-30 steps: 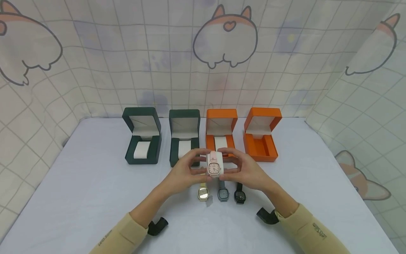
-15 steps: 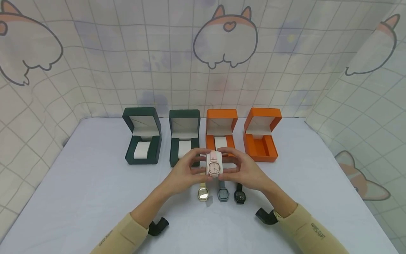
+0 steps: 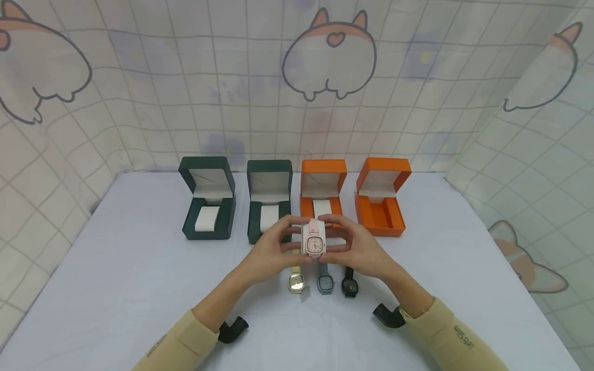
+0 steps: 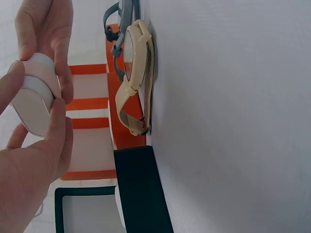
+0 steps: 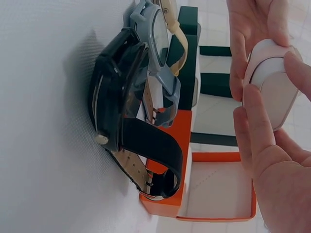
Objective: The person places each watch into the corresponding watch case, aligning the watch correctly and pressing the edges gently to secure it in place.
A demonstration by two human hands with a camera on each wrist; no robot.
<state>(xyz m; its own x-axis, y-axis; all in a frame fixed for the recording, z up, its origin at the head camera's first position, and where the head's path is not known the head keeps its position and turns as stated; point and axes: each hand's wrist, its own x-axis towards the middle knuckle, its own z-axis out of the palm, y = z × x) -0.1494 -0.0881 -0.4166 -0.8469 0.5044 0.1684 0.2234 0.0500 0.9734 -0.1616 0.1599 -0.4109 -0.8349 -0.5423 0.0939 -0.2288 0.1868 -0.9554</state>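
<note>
Between both hands, held up over the table, is a pink watch [image 3: 314, 244] wrapped round a white watch pillow [image 4: 34, 109]. My left hand [image 3: 274, 246] pinches the pillow's left end between thumb and fingers. On its other end, my right hand [image 3: 356, 247] grips in the same way. The watch face points toward the head camera. Below the hands lie a cream-gold watch [image 3: 296, 282], a grey-blue watch [image 3: 326, 283] and a black watch [image 3: 350, 286], their straps partly hidden by the hands in the head view.
Two open green watch boxes [image 3: 185, 226] stand at the back left, each with a white pillow [image 3: 207, 219]. Right of them are two open orange boxes [image 3: 400, 226]; the left one holds a pillow, the far right one none. Black angled pieces [image 3: 233, 330] sit by both wrists.
Almost nothing differs. Both hands keep hold of the pillow with the pink watch, and the whole scene shifts very slightly in the head view.
</note>
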